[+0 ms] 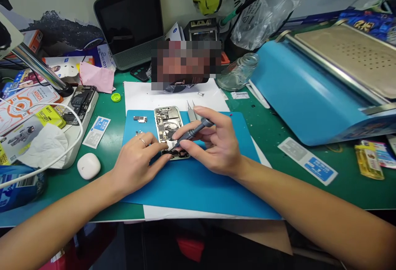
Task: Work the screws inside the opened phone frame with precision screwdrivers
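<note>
An opened smartphone (168, 117) lies on the blue mat (173, 183), its circuit boards and inner parts exposed. My left hand (134, 156), with a ring on one finger, is closed at the phone's lower left edge, thumb and index finger gripping it there. In my right hand (218, 144) is a dark grey screwdriver (194, 131), tilted, its tip end down toward the lower part of the phone. The fingers partly hide where the tip meets the phone. Just behind my right hand lie tweezers (191, 112). Small metal parts (140, 119) rest left of the phone.
A glass jar (236, 72) lies tilted at the back, near a dark screen device (130, 18). At right stands a blue-covered machine (284, 84). A white earbud case (88, 166), a sticker card (96, 132) and a white cable (79, 127) are at left.
</note>
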`<state>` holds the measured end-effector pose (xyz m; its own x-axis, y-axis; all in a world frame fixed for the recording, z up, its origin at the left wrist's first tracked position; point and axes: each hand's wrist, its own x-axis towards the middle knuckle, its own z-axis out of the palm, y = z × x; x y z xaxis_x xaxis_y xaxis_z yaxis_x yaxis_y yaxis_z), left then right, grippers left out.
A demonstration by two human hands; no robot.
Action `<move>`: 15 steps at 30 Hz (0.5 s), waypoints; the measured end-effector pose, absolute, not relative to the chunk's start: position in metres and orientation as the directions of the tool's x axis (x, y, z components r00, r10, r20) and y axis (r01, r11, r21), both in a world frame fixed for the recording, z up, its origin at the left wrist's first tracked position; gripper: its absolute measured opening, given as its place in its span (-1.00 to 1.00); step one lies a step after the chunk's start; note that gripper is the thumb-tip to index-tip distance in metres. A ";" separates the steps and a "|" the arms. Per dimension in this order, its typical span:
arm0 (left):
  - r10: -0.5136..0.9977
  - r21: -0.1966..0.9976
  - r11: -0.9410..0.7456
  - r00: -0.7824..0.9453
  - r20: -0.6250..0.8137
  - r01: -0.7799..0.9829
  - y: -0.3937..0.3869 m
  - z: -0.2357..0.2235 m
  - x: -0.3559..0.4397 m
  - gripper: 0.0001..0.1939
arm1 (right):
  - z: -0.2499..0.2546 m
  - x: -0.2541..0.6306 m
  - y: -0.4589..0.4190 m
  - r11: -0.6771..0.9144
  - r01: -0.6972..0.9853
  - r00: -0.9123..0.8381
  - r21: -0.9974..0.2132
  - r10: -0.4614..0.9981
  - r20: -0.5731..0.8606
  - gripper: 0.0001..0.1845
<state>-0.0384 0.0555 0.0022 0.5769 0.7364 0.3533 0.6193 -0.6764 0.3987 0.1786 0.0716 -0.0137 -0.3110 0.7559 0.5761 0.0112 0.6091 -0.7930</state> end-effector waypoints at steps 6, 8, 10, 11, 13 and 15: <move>0.723 0.397 -0.690 0.607 0.332 0.605 0.059 -0.001 -0.039 -0.76 | -0.014 0.179 0.071 0.617 0.042 -0.321 -0.786 0.754 0.574 -0.43; 0.723 0.401 -0.690 0.606 0.332 0.603 0.059 -0.002 -0.038 -0.76 | -0.014 0.178 0.071 0.621 0.032 -0.323 -0.783 0.748 0.580 -0.42; 0.725 0.407 -0.688 0.602 0.335 0.602 0.059 -0.002 -0.038 -0.75 | -0.015 0.178 0.071 0.626 0.028 -0.323 -0.779 0.743 0.586 -0.41; 0.725 0.409 -0.687 0.601 0.337 0.600 0.059 -0.002 -0.038 -0.75 | -0.015 0.178 0.071 0.629 0.032 -0.321 -0.776 0.742 0.588 -0.41; 0.722 0.412 -0.690 0.605 0.335 0.595 0.059 -0.002 -0.038 -0.75 | -0.014 0.177 0.071 0.639 0.042 -0.318 -0.768 0.737 0.596 -0.42; 0.716 0.412 -0.696 0.612 0.336 0.588 0.059 -0.002 -0.039 -0.76 | -0.014 0.177 0.071 0.647 0.044 -0.316 -0.761 0.732 0.603 -0.43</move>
